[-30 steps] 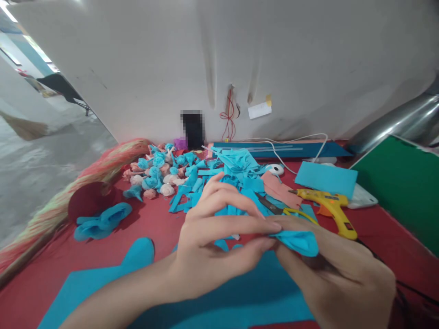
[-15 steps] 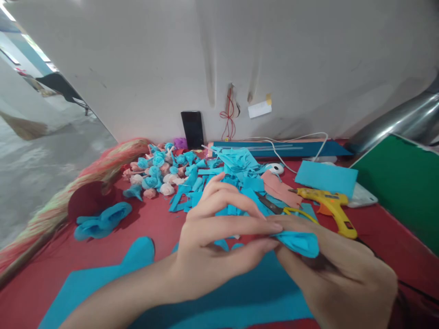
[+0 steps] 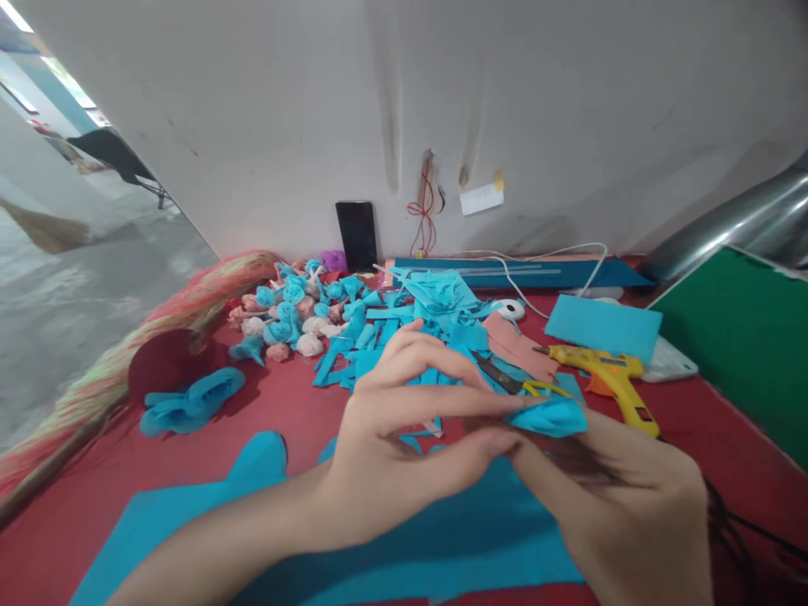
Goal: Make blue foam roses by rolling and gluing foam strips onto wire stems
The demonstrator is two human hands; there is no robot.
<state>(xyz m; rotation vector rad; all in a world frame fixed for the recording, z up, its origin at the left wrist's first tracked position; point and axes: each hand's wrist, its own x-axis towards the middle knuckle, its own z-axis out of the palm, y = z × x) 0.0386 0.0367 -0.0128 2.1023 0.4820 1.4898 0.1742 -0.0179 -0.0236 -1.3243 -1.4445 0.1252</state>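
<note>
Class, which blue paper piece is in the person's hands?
The small folded blue piece, held up between left hand and right hand; the other blue pieces lie unheld.

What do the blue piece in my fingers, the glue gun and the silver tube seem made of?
Blue piece: matte, perhaps crepe paper or fabric, given its soft folds. Glue gun: likely smooth plastic, from its moulded yellow body. Silver tube: apparently polished metal, with bright reflections.
</note>
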